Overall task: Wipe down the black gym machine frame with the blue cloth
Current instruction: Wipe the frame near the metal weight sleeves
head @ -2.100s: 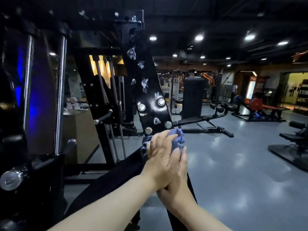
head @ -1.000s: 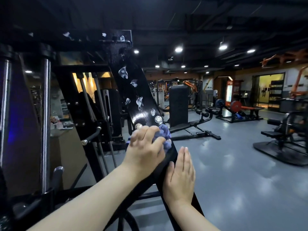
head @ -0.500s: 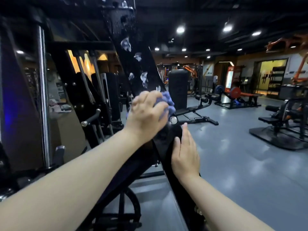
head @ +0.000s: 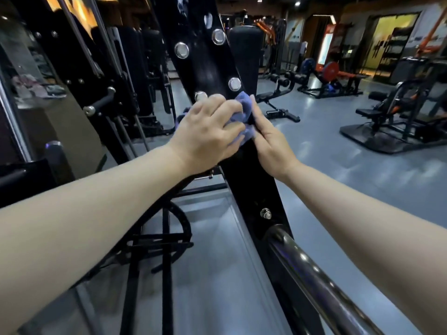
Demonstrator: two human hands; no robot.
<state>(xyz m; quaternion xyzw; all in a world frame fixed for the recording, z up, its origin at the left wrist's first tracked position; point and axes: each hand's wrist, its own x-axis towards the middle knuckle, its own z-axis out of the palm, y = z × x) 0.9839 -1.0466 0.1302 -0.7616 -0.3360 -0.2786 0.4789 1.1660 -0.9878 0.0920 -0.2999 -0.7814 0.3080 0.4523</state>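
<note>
One blue cloth (head: 242, 109) gripped in left hand (head: 208, 132) against black frame (head: 208, 67), right hand (head: 271, 142) flat alongside

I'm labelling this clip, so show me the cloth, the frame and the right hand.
cloth (head: 242, 110), head view, on the bunched blue fold that shows.
frame (head: 205, 66), head view, on its bare black face above the cloth.
right hand (head: 269, 139), head view, on the back of the hand.

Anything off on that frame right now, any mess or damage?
Yes: pale blotches sit high on the black frame, above the upper bolts, like foam or residue. The blue cloth under the left hand is below them. No damage shows.
</note>
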